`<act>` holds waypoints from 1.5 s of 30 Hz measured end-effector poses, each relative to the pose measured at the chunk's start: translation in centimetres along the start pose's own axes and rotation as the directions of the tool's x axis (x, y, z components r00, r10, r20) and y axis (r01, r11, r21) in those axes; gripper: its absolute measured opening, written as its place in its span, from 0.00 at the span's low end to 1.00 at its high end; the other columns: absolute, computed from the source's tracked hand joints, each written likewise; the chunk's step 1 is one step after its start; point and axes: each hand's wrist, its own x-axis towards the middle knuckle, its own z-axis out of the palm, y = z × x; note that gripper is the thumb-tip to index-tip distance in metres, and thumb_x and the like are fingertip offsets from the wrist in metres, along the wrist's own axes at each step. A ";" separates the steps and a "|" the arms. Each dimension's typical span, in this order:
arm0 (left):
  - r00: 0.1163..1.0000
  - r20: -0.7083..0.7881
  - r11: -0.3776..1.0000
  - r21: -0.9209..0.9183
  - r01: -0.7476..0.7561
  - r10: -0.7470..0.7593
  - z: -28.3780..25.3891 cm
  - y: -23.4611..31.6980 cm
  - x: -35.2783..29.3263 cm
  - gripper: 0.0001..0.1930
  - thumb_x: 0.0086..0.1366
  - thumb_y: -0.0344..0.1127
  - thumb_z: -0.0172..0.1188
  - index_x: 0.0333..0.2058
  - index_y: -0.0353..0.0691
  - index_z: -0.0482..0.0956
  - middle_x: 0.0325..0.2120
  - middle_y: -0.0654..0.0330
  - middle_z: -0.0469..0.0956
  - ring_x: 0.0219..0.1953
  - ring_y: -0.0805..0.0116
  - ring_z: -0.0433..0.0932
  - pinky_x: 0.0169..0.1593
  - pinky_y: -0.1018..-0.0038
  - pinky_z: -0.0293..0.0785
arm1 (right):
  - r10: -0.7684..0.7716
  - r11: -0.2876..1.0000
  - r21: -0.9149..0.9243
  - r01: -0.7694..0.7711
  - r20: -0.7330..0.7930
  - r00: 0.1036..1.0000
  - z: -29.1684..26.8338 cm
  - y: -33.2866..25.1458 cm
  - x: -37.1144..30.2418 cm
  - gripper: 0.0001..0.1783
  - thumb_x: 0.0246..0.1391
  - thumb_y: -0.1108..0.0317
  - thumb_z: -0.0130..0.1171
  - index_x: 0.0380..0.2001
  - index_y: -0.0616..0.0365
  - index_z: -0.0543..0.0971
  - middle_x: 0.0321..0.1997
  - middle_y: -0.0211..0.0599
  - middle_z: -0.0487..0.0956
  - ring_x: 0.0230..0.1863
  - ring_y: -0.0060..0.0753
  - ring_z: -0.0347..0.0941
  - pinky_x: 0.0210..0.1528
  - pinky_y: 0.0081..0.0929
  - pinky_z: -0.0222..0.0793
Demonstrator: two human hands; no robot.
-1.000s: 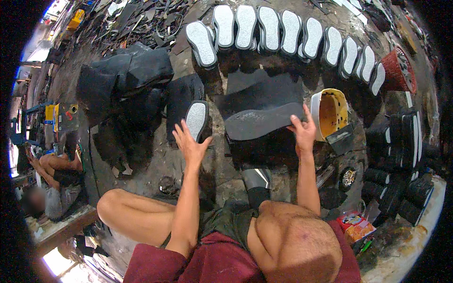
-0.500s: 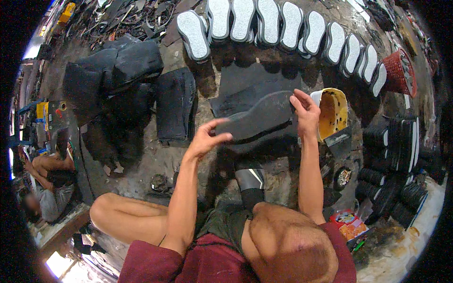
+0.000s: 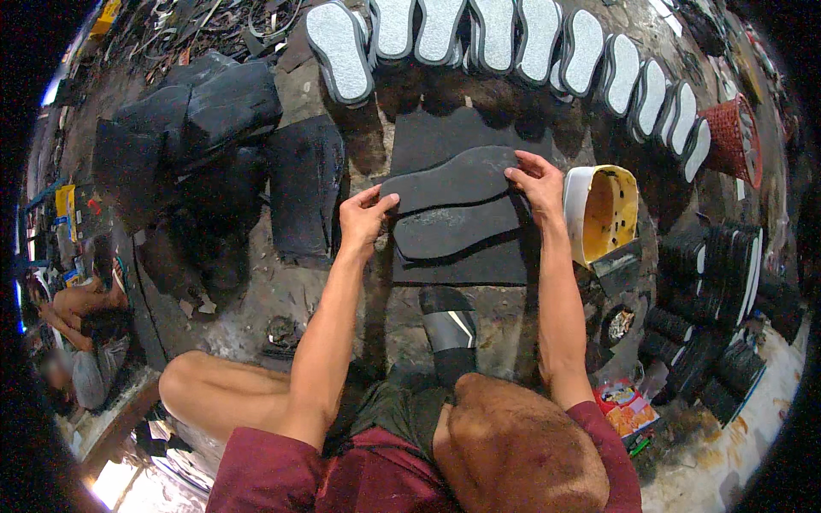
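Note:
A dark grey shoe sole [image 3: 453, 175] is pinched at its two ends between my hands. Thumb and fingers of my left hand [image 3: 366, 221] close on its left end, while my right hand [image 3: 539, 184] grips the right end in the same way. Just nearer to me, a second dark sole [image 3: 457, 232] lies flat on a black rubber sheet [image 3: 466, 272], partly covered along its far edge by the held one. I cannot tell whether the held sole touches the sheet.
Light-topped soles [image 3: 539, 38] stand in an arc at the back, beside a red basket [image 3: 731, 141]. A yellow-lined white container [image 3: 579, 209] is right of the sheet. Folded black sheets [image 3: 308, 188] lie left; stacked soles [image 3: 727, 274] fill the far right. Another person [image 3: 103, 359] sits at left.
My left hand has closed on the sole's left end, where its thumb and fingers were spread wider before. The held sole has shifted away slightly, showing more of the sole beneath.

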 end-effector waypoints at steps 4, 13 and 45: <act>0.997 0.052 0.996 -0.065 0.068 -0.064 0.1 0.3 0.4 0.35 0.59 0.37 0.78 0.63 0.32 0.76 0.52 0.55 0.82 0.50 0.65 0.81 0.52 0.67 0.77 | 0.024 0.999 0.030 -0.024 -0.002 1.000 0.1 0.1 -0.3 0.26 0.47 0.77 0.76 0.53 0.61 0.84 0.46 0.34 0.85 0.43 0.25 0.80 0.43 0.22 0.75; 0.997 -0.033 0.995 -0.073 0.061 -0.064 0.7 0.8 0.1 0.28 0.62 0.28 0.73 0.60 0.31 0.78 0.43 0.57 0.85 0.40 0.71 0.84 0.40 0.72 0.80 | -0.025 0.999 -0.049 0.025 -0.018 1.000 0.6 0.7 0.3 0.23 0.48 0.77 0.75 0.50 0.64 0.84 0.45 0.36 0.85 0.44 0.27 0.82 0.51 0.25 0.78; 0.884 0.277 0.514 -0.856 0.049 0.377 -2.1 11.4 -7.9 0.35 0.74 0.70 0.44 0.37 0.40 0.82 0.39 0.58 0.80 0.49 0.61 0.77 0.57 0.65 0.72 | -0.742 0.615 0.200 0.762 0.475 0.473 1.8 -18.6 -22.1 0.33 0.40 0.63 0.82 0.54 0.53 0.86 0.51 0.37 0.86 0.53 0.46 0.80 0.62 0.40 0.73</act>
